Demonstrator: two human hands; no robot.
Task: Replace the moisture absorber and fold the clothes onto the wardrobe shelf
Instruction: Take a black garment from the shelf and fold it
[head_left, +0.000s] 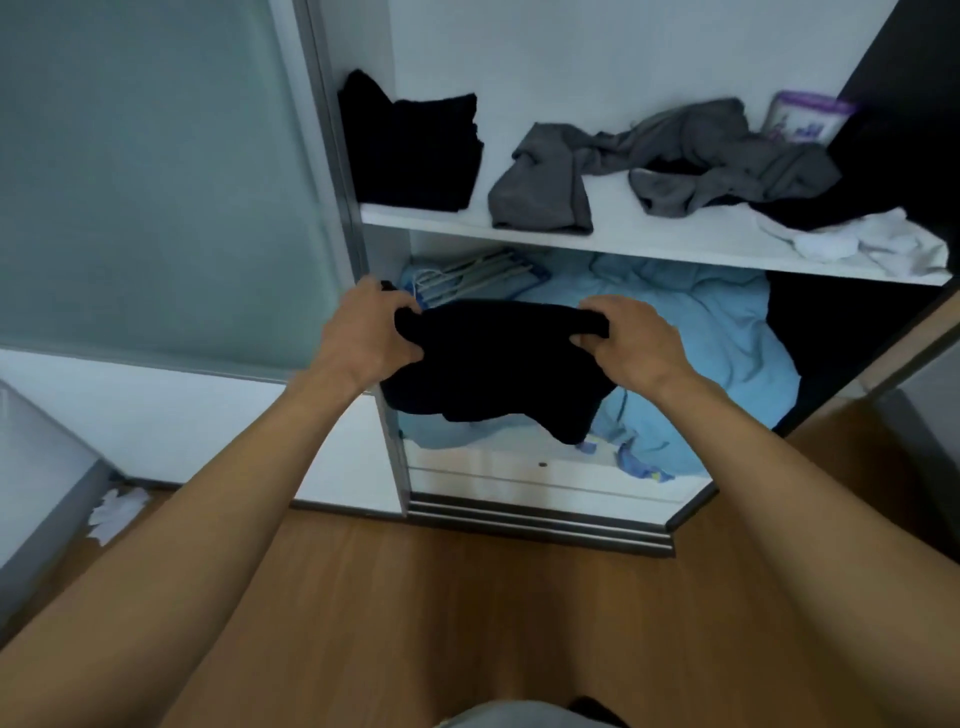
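Note:
A black garment (493, 364) hangs in front of the open wardrobe, below the white shelf (649, 244). My left hand (363, 332) grips its upper left corner and my right hand (628, 338) grips its upper right corner. On the shelf a folded black stack (415, 150) stands at the left. Crumpled grey clothes (649, 161) lie across the middle, and a white garment (872, 244) lies at the right. A purple-lidded moisture absorber box (805, 117) stands at the back right of the shelf, partly hidden by the grey clothes.
Below the shelf lie a light blue sheet (701, 332) and several hangers (478, 273). A frosted sliding door (156, 182) stands at the left. The floor (467, 623) is brown wood, with crumpled white paper (114, 512) beside a grey box (41, 478).

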